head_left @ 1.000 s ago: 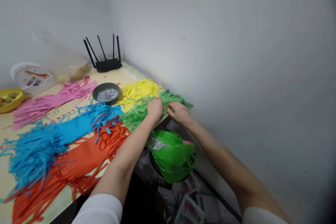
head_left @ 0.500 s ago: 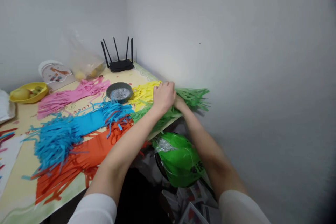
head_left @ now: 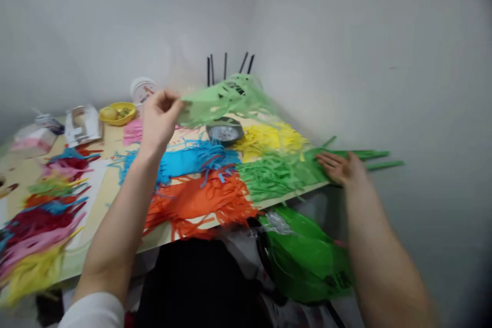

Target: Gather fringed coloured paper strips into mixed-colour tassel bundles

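Above the table [head_left: 113, 148], left hand [head_left: 163, 118] pinches pale green sheet [head_left: 209, 100] by one end, apparently to keep it aloft. Right hand [head_left: 342, 169], fingers extended, unclosed, lies against green fringe [head_left: 265, 177] along the edge, perhaps steadying it.

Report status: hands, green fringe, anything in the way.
Left hand above table, pinching pale-green sheet. Right hand open, at right end of green fringe. Sheet blocks view of black antennas' base.
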`<state>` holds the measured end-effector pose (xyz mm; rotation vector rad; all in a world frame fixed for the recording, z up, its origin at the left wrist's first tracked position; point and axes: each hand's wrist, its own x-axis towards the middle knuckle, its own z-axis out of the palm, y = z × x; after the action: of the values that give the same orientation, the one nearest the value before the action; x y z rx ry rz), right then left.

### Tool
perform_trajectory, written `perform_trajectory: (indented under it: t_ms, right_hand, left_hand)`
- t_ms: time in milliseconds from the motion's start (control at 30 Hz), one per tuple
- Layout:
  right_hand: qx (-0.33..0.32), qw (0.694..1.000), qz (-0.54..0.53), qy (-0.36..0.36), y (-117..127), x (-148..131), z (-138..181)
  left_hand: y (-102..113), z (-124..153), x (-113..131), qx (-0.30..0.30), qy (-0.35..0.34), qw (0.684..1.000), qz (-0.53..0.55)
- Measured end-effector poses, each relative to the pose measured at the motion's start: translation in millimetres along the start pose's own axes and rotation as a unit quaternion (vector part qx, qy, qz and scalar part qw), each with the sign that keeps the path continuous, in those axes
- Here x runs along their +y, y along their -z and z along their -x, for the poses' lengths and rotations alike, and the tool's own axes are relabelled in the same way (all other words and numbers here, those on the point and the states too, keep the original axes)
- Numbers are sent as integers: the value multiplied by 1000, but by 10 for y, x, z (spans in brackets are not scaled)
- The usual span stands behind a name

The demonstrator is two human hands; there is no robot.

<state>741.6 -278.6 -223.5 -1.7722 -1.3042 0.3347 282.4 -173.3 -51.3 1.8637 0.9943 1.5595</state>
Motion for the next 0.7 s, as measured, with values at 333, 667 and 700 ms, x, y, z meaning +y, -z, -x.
perform_trajectory:
  t_ms: [333,667,700]
  right_hand:
    - [-80,918,-31,387,-1194,-2704,1309]
    - [-259,858,98,433,-2084,-3439,1217]
    - [-279,856,97,424,-2035,-3501,1209]
  left_hand:
    - [922,1208,91,-178,74,929,-317]
    - [1696,1509,-42,-181,83,914,-352]
    - [1706,1493,-75,-177,70,924,-331]
